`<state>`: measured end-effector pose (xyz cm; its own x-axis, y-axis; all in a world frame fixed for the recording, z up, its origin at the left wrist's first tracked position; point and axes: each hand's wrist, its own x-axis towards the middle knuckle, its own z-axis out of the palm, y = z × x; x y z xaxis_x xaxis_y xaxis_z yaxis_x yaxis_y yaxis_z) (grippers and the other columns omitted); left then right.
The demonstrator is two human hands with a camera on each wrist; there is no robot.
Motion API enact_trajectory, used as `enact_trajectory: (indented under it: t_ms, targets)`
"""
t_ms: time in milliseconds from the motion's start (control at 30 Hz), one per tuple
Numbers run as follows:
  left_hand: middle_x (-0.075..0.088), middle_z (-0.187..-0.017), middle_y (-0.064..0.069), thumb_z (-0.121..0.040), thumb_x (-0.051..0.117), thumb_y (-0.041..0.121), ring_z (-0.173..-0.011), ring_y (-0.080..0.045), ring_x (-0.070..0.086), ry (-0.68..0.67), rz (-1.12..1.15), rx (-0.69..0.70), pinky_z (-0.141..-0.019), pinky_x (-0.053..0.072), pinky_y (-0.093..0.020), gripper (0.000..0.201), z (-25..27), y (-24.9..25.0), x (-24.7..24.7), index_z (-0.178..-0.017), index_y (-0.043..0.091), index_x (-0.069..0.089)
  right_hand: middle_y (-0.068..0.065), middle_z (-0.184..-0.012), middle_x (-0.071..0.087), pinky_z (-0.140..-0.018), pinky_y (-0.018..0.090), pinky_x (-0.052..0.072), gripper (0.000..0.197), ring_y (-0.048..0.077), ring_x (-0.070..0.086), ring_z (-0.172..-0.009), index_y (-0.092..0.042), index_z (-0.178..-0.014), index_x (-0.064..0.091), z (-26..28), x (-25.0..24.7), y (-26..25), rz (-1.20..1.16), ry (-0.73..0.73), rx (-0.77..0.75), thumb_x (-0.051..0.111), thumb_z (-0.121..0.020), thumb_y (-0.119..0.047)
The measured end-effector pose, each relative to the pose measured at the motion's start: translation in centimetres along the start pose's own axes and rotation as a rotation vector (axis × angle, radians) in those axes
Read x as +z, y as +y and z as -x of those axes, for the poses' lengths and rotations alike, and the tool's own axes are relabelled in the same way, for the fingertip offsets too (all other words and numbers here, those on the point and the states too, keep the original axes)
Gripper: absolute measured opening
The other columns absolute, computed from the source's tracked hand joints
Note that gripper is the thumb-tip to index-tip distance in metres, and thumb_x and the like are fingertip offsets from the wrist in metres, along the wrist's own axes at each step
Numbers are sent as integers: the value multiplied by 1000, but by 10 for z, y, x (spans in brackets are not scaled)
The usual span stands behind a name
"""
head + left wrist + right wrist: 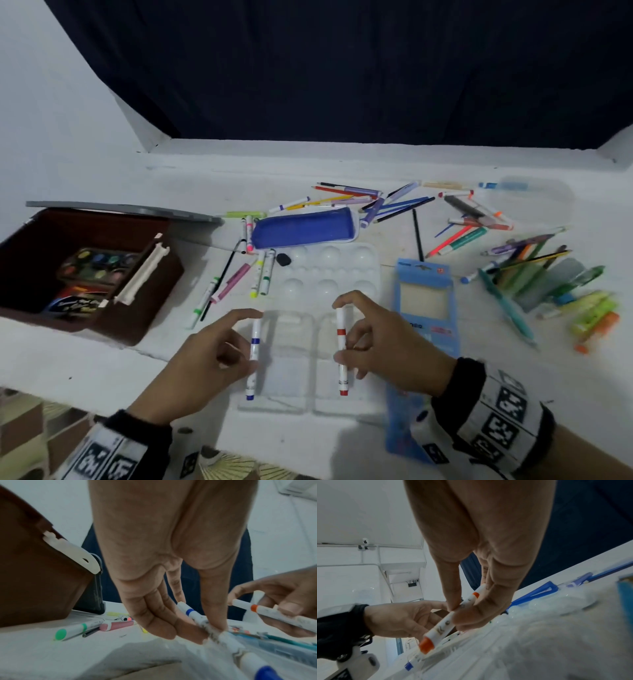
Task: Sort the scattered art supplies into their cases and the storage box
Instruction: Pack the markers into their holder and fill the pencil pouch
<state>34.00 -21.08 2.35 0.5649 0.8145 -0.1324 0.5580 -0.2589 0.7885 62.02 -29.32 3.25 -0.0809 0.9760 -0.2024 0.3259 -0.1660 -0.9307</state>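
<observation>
My left hand (219,349) pinches a white marker with blue bands (254,356) over the left edge of a clear plastic case (294,377) that lies open near the table's front. In the left wrist view the thumb and fingertips (193,631) clamp the blue marker (202,620). My right hand (373,335) holds a white marker with red bands (341,346) between thumb and fingers above the case's right half; the right wrist view shows the red marker (453,619) held the same way. A brown storage box (147,308) stands open at the left.
A white paint palette (342,270) lies behind the case, a blue pencil case (305,228) behind that, a blue cardboard pack (424,308) to the right. Loose markers (263,274) lie left of the palette; several pencils and pens (394,202) scatter across the back and right.
</observation>
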Motion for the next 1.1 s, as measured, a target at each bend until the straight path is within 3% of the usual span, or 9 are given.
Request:
enact_trajectory:
  t_ms: [267,467,600,700,767,800,900,1100]
  targets:
    - [68,-81,4,-75,87,19,-71,-10,66,-177,-92,65,-69,52,-20,56,-23,-26,-19,-119,36,59,19,-89,67,-68,47,61,54,34,71,-68,-24,-114,48,-41,64,-18,-6,-20,88,81,-76,-6]
    - [52,-97,15,-73,86,43,-83,-3,56,-234,-322,108,-74,44,-11,71,-28,-28,-28,-135,36,52,20,-91,68,-68,43,62,53,35,72,-71,-20,-116,49,-55,89,-26,55,-66,149,82,-76,-7]
    - [41,-105,17,-74,82,50,-86,1,47,-227,-435,140,-74,35,-7,83,-25,-34,-30,-146,32,45,12,-86,73,-68,33,62,52,27,72,-71,-16,-121,55,-60,96,-27,151,-66,141,80,-77,-6]
    - [38,-119,14,-70,79,59,-102,-4,49,-184,-462,215,-89,44,-17,83,-21,-43,-29,-142,29,50,4,-86,70,-69,32,60,59,21,69,-73,-19,-125,57,-63,96,-27,283,-73,125,85,-73,-18]
    - [38,-126,12,-67,72,66,-111,-9,47,-168,-474,269,-97,47,-29,83,-19,-49,-29,-138,28,54,-1,-92,65,-71,28,53,72,12,59,-75,-24,-130,53,-64,98,-26,427,-67,95,89,-68,-31]
    - [39,-129,12,-66,69,68,-113,-11,46,-167,-477,285,-98,47,-29,83,-18,-50,-29,-137,28,55,-4,-96,61,-72,26,48,77,9,53,-78,-25,-133,51,-65,100,-25,500,-68,75,88,-66,-37]
    - [44,-130,10,-67,73,64,-110,-12,44,-165,-499,331,-95,40,-22,79,-20,-51,-28,-136,27,56,-8,-101,46,-76,26,35,84,10,42,-90,-26,-136,45,-67,106,-24,674,-87,36,84,-66,-50]
    - [50,-125,10,-66,76,63,-105,-14,48,-136,-563,337,-86,44,-26,77,-22,-54,-24,-133,30,58,-3,-109,50,-84,38,47,74,18,49,-97,-23,-121,53,-68,112,-32,843,-73,17,82,-62,-56]
